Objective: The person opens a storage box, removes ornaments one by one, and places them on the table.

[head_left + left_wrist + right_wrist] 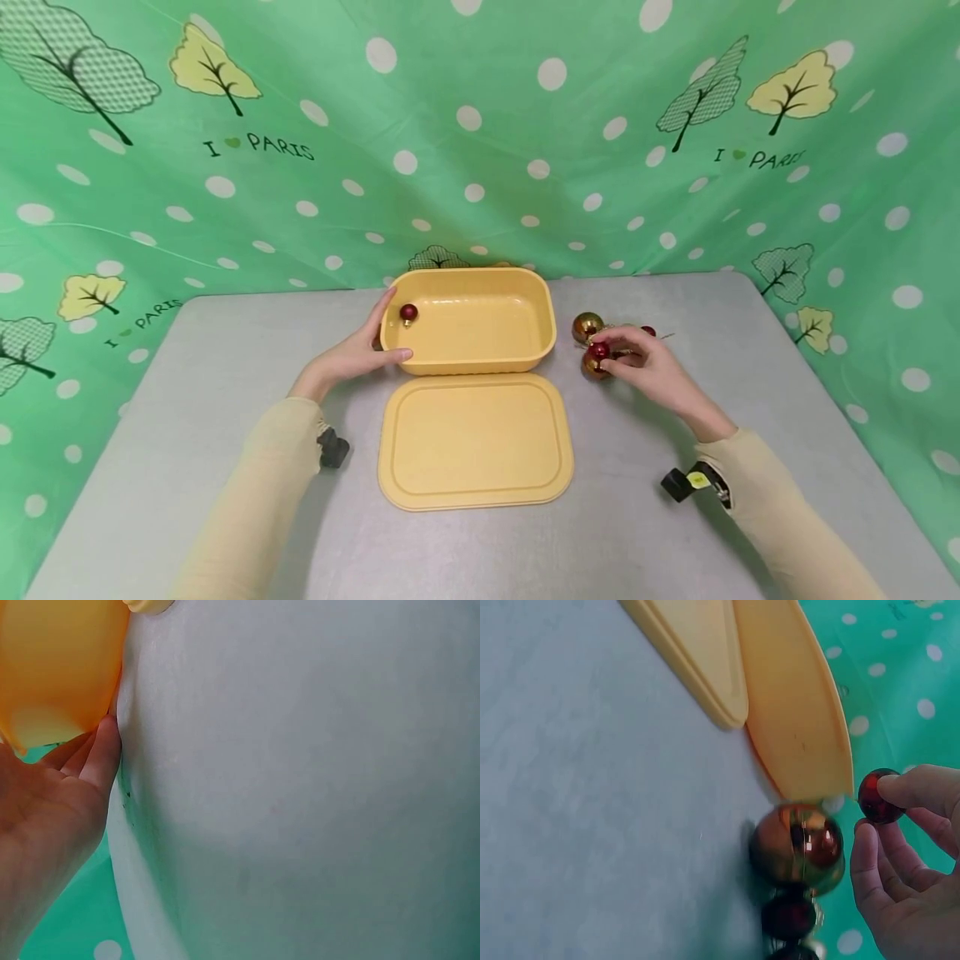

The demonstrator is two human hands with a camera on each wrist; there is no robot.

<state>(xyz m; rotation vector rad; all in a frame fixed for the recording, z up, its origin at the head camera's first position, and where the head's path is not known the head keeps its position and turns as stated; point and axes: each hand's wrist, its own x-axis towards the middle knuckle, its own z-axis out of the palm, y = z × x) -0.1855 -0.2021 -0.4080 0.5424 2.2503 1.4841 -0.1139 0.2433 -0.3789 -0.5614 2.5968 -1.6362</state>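
Observation:
My left hand [351, 353] holds the left end of a yellow plastic box [468, 365], its thumb over the front rim and its fingers around the outer wall. Inside the box, near that end, lies a small dark red bauble [408, 312]. To the right of the box, my right hand [656, 371] pinches a small shiny red bauble [879, 796] between thumb and fingertips. Close under and behind this hand are larger gold-brown baubles [587, 326] and more small red baubles [789, 916], partly hidden by the fingers in the head view.
A flat yellow lid [476, 442] lies on the grey table [630, 517] right in front of the box. Behind the table hangs a green dotted cloth [510, 142] with printed trees. Dark wrist cameras [678, 485] are strapped over both sleeves.

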